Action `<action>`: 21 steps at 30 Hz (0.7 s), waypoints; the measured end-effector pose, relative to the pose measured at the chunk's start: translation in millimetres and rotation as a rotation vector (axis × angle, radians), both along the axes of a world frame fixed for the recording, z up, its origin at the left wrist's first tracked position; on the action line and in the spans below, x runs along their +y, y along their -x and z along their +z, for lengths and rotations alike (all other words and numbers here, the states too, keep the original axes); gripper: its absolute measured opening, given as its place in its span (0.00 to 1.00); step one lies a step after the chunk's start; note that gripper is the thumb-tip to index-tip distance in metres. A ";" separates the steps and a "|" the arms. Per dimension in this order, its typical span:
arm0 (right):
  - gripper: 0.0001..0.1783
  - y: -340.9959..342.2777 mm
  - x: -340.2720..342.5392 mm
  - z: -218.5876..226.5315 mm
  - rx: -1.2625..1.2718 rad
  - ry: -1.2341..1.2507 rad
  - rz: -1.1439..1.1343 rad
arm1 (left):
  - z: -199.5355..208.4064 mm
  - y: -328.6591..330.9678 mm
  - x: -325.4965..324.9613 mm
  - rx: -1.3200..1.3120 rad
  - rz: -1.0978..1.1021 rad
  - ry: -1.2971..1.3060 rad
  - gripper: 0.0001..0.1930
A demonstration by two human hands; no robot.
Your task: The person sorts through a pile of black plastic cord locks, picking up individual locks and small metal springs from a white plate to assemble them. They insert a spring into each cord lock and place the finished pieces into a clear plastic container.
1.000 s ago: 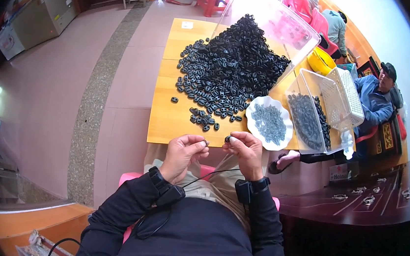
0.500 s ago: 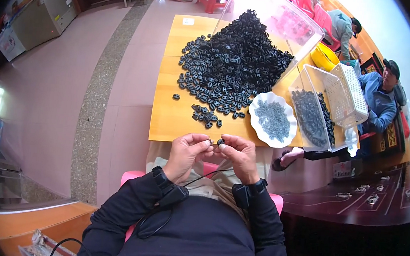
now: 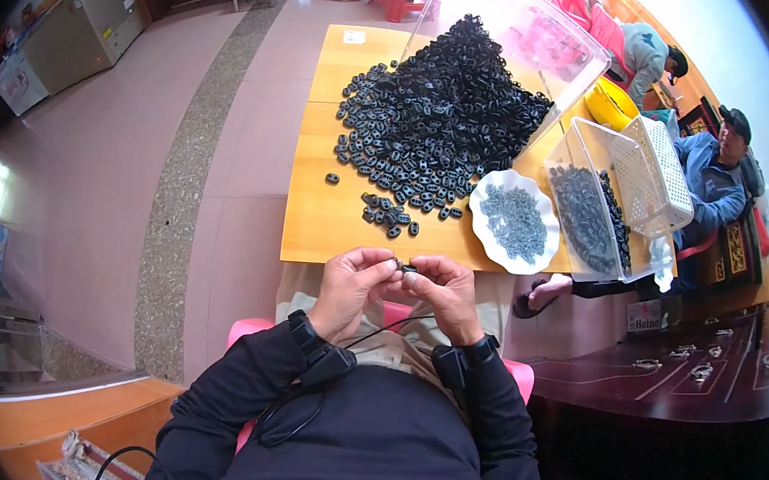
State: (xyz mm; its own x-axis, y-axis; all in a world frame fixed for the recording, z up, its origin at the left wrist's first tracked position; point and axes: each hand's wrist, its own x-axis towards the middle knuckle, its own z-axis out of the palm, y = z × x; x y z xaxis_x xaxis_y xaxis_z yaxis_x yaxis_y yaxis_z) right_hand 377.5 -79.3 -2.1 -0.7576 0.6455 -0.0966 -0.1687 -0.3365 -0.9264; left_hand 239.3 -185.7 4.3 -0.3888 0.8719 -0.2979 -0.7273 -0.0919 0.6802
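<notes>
My left hand (image 3: 348,285) and my right hand (image 3: 449,296) meet just off the table's near edge, fingertips almost touching. Between the right thumb and forefinger is a small black two-holed oval piece (image 3: 409,268), partly covered by the fingers. The left thumb and forefinger are pinched at its left end; whatever they hold is too small to make out. Beyond the hands lies a small cluster of like black pieces (image 3: 385,210), and behind it a big heap of them (image 3: 457,108). To its right stands a white scalloped dish (image 3: 545,255) of tiny greyish clear parts (image 3: 514,223).
A clear bin (image 3: 591,61) lies tipped behind the heap on the wooden table (image 3: 311,233). At right are a clear box (image 3: 598,277) of black pieces, a white perforated basket (image 3: 655,173) and a yellow bowl (image 3: 612,106). Two other people sit at the right.
The black piece has turned between my fingertips, from showing its face to lying flatter. My right fingers have shifted slightly toward the left hand.
</notes>
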 end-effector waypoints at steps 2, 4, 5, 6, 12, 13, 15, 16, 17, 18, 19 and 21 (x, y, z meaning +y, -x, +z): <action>0.12 -0.1 0.2 -1.5 -0.007 -0.038 -0.001 | 0.0 -0.1 0.2 -0.005 -0.001 -0.005 0.07; 0.11 -0.1 -0.6 -1.8 -0.014 -0.075 -0.002 | -1.3 -0.6 0.0 0.004 0.002 -0.003 0.07; 0.10 0.4 -1.9 -1.2 0.004 -0.059 -0.002 | -1.2 -0.7 0.0 0.004 0.002 -0.003 0.07; 0.10 0.7 -2.7 -0.5 0.021 -0.042 -0.001 | -1.0 -1.0 0.1 0.000 0.005 0.000 0.07; 0.10 -1.6 -1.3 0.2 -0.047 -0.098 -0.001 | -1.7 -2.0 0.3 0.003 0.018 0.001 0.07; 0.10 -1.9 -1.1 0.1 -0.046 -0.098 -0.001 | -1.8 -2.1 0.2 0.004 0.017 -0.002 0.07; 0.11 -2.2 -0.6 0.3 -0.055 -0.018 -0.007 | -2.7 -2.2 0.1 0.011 0.013 -0.002 0.07; 0.11 -1.7 -1.2 2.3 -0.055 -0.018 -0.006 | -3.3 -2.0 0.1 0.017 0.012 -0.001 0.07; 0.11 -0.9 -2.2 6.1 -0.053 0.018 0.003 | -3.7 -1.9 0.1 0.018 0.013 0.000 0.07; 0.11 -0.3 -2.7 8.1 -0.051 0.055 0.013 | -4.0 -1.9 0.2 0.020 0.016 0.001 0.07; 0.11 -0.3 -2.5 8.1 -0.051 0.055 0.012 | -4.1 -2.1 0.4 0.022 0.017 0.002 0.07; 0.10 -0.5 -1.9 7.4 -0.072 0.072 0.021 | -4.2 -2.2 0.5 0.026 0.015 0.002 0.07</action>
State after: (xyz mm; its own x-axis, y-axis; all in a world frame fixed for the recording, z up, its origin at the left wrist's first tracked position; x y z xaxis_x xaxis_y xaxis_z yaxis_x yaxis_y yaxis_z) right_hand 378.0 -81.2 5.3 -0.7601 0.6192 -0.1970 -0.0948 -0.4056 -0.9091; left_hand 241.5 -185.3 0.1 -0.4097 0.8652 -0.2891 -0.7080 -0.1017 0.6989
